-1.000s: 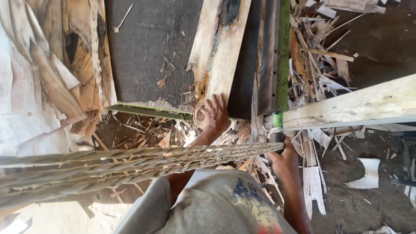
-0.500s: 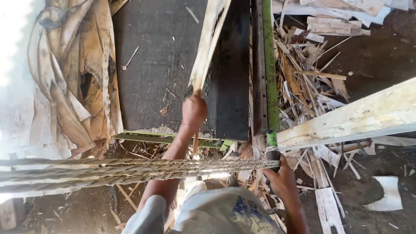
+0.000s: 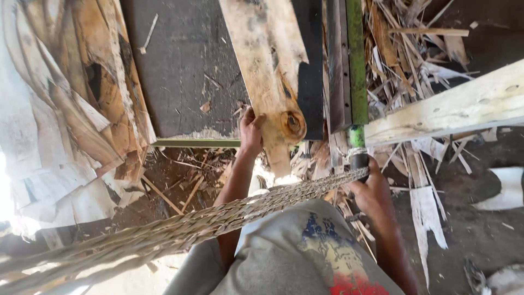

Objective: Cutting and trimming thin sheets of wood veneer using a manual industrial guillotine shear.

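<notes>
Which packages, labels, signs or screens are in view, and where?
No package, sign or screen shows.
Only printed thing: a patch of blue, yellow and red print on the grey shirt, bottom centre, between the left hand on the wooden slab and the right hand by the braided rope.

Both arms reach forward and down from the torso, hands apart at different heights.

Left hand [image 3: 251, 128]: arm extended almost straight ahead, forearm bare, wrist slightly bent back; fingers curled in a grip, thumb side toward the right, knuckles facing the camera. Right hand [image 3: 371, 188]: held lower and nearer the body, elbow bent, forearm running down along the right side of the frame; fingers wrapped closed in a fist-like grasp, back of the hand turned up. The hands do not touch; the left sits well ahead of the right.
</notes>
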